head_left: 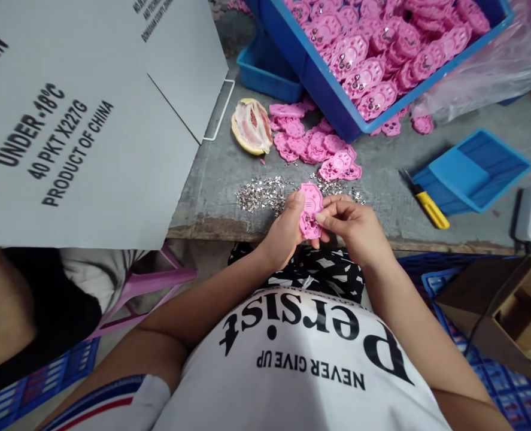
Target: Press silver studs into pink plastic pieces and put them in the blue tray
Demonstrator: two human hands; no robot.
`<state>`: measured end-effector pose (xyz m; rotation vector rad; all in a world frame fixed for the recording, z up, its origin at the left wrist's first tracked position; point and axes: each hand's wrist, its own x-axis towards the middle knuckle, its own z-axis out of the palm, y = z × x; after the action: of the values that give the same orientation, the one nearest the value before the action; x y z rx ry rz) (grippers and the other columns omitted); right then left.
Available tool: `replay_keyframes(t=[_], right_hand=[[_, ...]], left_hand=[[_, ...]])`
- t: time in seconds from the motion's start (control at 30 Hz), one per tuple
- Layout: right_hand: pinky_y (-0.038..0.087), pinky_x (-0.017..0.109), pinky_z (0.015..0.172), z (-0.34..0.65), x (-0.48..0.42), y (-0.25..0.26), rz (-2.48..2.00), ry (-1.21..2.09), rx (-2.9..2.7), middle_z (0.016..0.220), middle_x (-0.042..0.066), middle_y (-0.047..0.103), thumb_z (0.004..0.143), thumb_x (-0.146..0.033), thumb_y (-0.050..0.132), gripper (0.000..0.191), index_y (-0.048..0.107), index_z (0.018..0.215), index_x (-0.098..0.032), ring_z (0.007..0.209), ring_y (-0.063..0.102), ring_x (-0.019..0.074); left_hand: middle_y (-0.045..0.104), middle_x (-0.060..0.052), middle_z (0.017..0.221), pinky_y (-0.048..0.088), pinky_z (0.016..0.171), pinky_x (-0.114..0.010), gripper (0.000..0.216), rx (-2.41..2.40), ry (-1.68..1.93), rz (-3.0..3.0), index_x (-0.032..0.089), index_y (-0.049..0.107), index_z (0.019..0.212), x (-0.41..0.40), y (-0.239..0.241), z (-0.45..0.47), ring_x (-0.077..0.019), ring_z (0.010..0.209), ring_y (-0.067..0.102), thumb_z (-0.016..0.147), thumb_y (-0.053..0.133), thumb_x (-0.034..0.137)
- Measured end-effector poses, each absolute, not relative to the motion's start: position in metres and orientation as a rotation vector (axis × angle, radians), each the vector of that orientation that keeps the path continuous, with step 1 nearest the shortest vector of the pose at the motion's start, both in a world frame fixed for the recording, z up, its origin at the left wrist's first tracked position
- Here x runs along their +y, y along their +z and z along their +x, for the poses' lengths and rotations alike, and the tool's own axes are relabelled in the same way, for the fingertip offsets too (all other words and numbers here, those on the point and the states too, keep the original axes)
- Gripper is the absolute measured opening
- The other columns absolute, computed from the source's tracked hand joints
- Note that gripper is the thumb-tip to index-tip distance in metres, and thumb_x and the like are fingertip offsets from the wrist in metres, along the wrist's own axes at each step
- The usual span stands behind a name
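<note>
A pink plastic part (310, 200) with a scalloped outline is held upright above the table's near edge. My left hand (285, 230) grips it along its left side, thumb on the front. Small shiny metal bits sit in its lower half. My right hand (350, 221) has thumb and index finger pinched together at the part's lower right, by those bits. Whatever is between these fingertips is too small to make out. Just beyond my hands lie loose silvery metal pieces (263, 194). Behind them is a pile of similar pink parts (312, 143).
A blue crate (312, 72) full of pink parts stands at the back. Left are a large white carton (112, 131) and a peeled pomelo piece (251, 127). A yellow-handled knife (432, 209) lies against a small blue tray (483, 164) on the right.
</note>
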<state>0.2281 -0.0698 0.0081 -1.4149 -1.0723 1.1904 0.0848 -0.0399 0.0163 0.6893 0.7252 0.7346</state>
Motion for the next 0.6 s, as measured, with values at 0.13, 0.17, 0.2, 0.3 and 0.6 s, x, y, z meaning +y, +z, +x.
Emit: replay_keyframes(t=[0.13, 0.17, 0.2, 0.3, 0.6], right_hand=[[0.045, 0.029, 0.048, 0.227, -0.070, 0.007, -1.396, 1.212, -1.039, 0.089, 0.005, 0.068, 0.068, -0.055, 0.089, 0.043, 0.068, 0.064, -0.018, 0.047, 0.053, 0.0078], [0.045, 0.029, 0.049, 0.226, -0.069, 0.007, -1.392, 1.217, -1.034, 0.088, 0.005, 0.068, 0.068, -0.055, 0.089, 0.043, 0.068, 0.063, -0.018, 0.047, 0.054, 0.0083], [0.045, 0.030, 0.049, 0.226, -0.069, 0.008, -1.389, 1.224, -1.031, 0.085, 0.005, 0.068, 0.069, -0.055, 0.088, 0.043, 0.067, 0.063, -0.018, 0.048, 0.055, 0.0090], [0.046, 0.029, 0.049, 0.226, -0.069, 0.009, -1.401, 1.240, -1.038, 0.073, 0.003, 0.065, 0.071, -0.057, 0.086, 0.043, 0.066, 0.063, -0.020, 0.051, 0.057, 0.0125], [0.046, 0.030, 0.047, 0.225, -0.069, 0.004, -1.432, 1.187, -1.052, 0.102, 0.006, 0.065, 0.070, -0.052, 0.087, 0.041, 0.066, 0.067, -0.017, 0.047, 0.053, 0.0062]], left_hand=[[0.063, 0.000, 0.073, 0.043, 0.047, -0.026, 0.056, 0.735, 0.762, 0.677, 0.021, 0.051, 0.113, -0.039, 0.017, 0.086, -0.0154, 0.057, 0.064, 0.089, 0.059, 0.071], [0.062, 0.000, 0.072, 0.043, 0.047, -0.026, 0.056, 0.732, 0.764, 0.680, 0.021, 0.051, 0.113, -0.039, 0.017, 0.086, -0.0153, 0.056, 0.064, 0.089, 0.059, 0.070], [0.062, 0.000, 0.072, 0.043, 0.047, -0.026, 0.056, 0.732, 0.764, 0.683, 0.021, 0.051, 0.113, -0.039, 0.017, 0.086, -0.0153, 0.056, 0.064, 0.089, 0.059, 0.071], [0.060, 0.001, 0.069, 0.042, 0.046, -0.026, 0.057, 0.734, 0.761, 0.699, 0.021, 0.051, 0.112, -0.038, 0.014, 0.086, -0.0150, 0.054, 0.062, 0.087, 0.059, 0.072], [0.060, 0.000, 0.073, 0.043, 0.047, -0.026, 0.056, 0.742, 0.771, 0.699, 0.022, 0.052, 0.110, -0.038, 0.005, 0.086, -0.0126, 0.050, 0.056, 0.086, 0.061, 0.072]])
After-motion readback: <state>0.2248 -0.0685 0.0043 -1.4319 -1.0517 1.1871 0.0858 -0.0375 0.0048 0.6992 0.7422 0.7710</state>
